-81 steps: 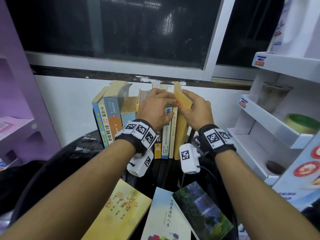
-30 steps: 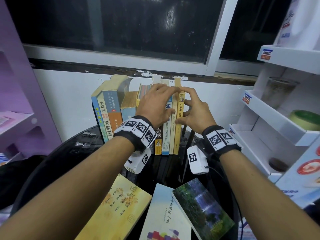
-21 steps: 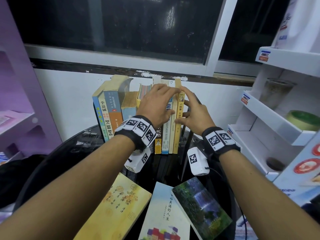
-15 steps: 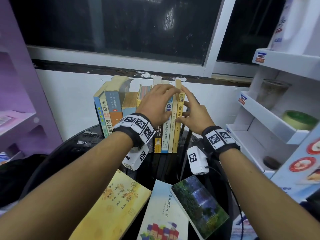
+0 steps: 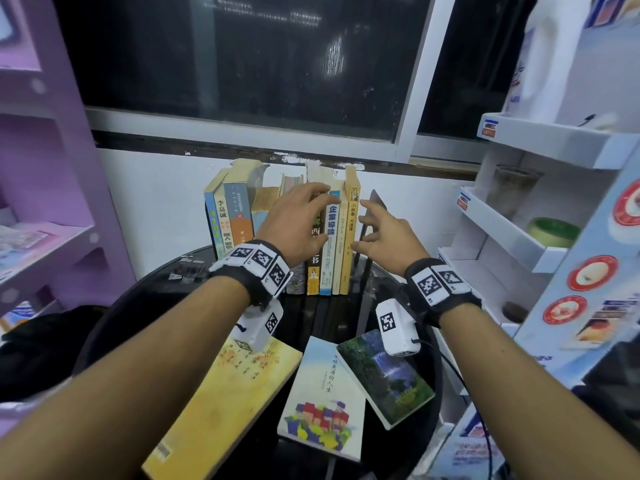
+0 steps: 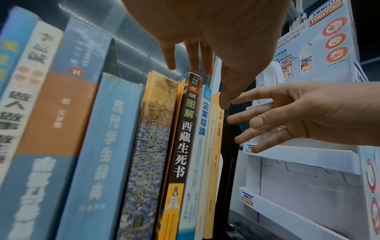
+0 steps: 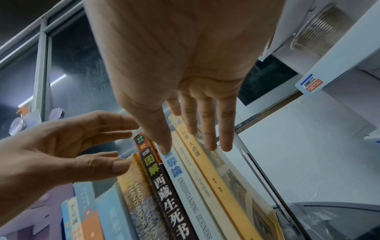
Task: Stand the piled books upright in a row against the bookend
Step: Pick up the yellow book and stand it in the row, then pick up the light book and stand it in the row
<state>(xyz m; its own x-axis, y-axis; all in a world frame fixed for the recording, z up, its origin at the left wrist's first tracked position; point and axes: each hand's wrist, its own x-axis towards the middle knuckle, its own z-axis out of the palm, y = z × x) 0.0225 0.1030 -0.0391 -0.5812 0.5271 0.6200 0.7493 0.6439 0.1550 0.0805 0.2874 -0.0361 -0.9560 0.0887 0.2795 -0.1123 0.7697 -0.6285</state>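
Observation:
Several books stand upright in a row (image 5: pixel 277 233) at the back of the round black table (image 5: pixel 114 327). The yellow book (image 5: pixel 350 237) ends the row on the right, beside the black bookend (image 5: pixel 374 202). My left hand (image 5: pixel 311 216) hovers open by the book tops, fingers straight (image 6: pixel 193 65). My right hand (image 5: pixel 363 225) is open with spread fingers just right of the yellow book (image 7: pixel 216 178), holding nothing. Three books lie flat at the front: a yellow one (image 5: pixel 225 393), a pale blue one (image 5: pixel 325 393) and a green waterfall one (image 5: pixel 384 375).
A white display rack (image 5: pixel 502 230) with a jar and a green tin stands close on the right. A purple shelf unit (image 5: pixel 52 237) stands on the left. Behind the row are a white wall and a dark window. Binder clips (image 5: pixel 187 271) lie at the table's back left.
The tilted yellow book that my right hand held now stands upright at the row's right end. Both hands have let go and drawn slightly back from the books.

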